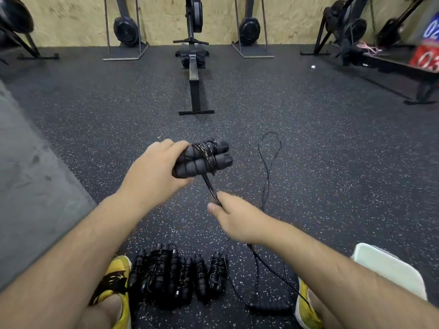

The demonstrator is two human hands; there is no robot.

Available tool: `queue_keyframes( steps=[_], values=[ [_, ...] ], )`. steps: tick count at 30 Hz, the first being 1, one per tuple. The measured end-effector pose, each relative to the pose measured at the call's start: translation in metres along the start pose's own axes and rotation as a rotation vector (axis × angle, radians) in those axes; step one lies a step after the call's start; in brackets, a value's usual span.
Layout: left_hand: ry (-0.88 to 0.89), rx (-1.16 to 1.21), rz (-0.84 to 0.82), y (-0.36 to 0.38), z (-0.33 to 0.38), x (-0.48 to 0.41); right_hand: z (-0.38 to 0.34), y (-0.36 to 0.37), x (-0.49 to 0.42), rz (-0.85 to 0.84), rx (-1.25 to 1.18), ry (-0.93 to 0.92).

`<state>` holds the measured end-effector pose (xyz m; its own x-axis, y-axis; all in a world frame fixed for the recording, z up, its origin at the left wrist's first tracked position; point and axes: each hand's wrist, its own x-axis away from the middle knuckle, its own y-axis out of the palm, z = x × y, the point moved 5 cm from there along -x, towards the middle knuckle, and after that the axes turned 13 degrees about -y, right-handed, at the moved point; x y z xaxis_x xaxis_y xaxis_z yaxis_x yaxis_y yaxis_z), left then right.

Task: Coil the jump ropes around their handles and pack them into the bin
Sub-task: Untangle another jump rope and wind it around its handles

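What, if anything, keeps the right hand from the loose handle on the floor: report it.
Probably reachable: the handle lies uncovered on the floor beside the right shoe, below the right hand. That hand pinches the rope, though, so it is busy.

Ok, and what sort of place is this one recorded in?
Most likely a gym: rowing machines line the plywood wall, the floor is speckled rubber matting, and coiled jump ropes lie between the person's shoes.

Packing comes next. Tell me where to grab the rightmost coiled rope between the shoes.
Probably best: grip the rightmost coiled rope across its wrapped middle, from above. It lies flat on the floor, bare floor to its right, another bundle close on its left.
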<state>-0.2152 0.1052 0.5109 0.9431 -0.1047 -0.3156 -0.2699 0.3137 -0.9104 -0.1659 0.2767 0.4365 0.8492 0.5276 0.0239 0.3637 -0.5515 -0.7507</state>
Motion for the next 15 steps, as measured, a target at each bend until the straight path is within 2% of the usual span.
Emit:
queue_keyframes(
  steps=[3,7,9,12,15],
  values=[
    [0.0,-0.111,-0.059,0.024,-0.014,-0.004,-0.027,-0.004,0.014,-0.028,0.057,-0.027],
    [0.086,-0.151,-0.173,0.048,-0.009,0.005,-0.047,-0.028,0.025,-0.002,0.475,-0.136],
    [0.177,-0.181,-0.269,0.057,-0.002,0.013,-0.048,-0.044,0.023,0.03,0.588,-0.196],
    [0.306,-0.104,-0.416,0.057,0.01,0.028,-0.033,-0.068,0.011,0.071,0.574,-0.246],
    [0.336,0.051,-0.49,0.04,0.027,0.04,0.002,-0.085,0.001,0.14,0.362,-0.196]
  ],
)
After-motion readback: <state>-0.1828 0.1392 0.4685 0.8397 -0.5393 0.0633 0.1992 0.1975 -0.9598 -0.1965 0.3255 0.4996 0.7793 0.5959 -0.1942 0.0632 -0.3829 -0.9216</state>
